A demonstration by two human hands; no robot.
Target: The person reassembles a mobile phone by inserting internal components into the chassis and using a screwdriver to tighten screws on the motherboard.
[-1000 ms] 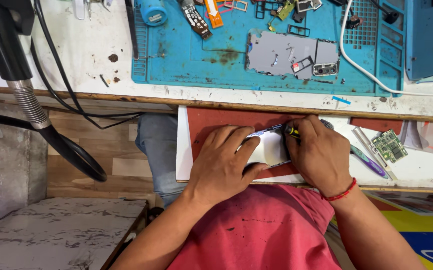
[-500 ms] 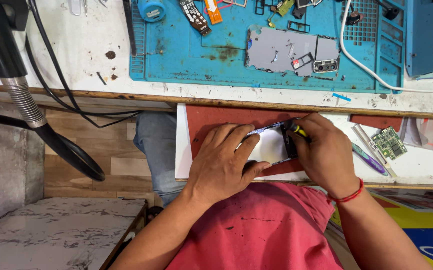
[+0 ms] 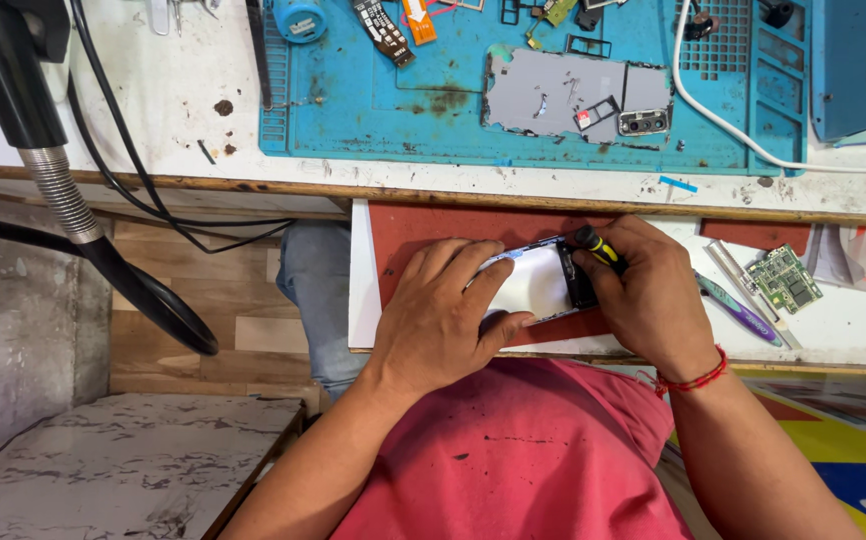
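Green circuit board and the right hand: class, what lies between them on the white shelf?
In the head view, a purple-handled tool lies slanted between the right hand and the green circuit board, with a thin metal strip beside it.

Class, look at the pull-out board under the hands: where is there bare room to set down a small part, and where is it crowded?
Bare patches: the red mat left of the left hand, and white board right of the green circuit board. Crowded: the opened phone, where the right hand holds a screwdriver, with a purple tool alongside.

Hands (image 3: 543, 310) on opened phone (image 3: 538, 283), probably a screwdriver (image 3: 601, 249)
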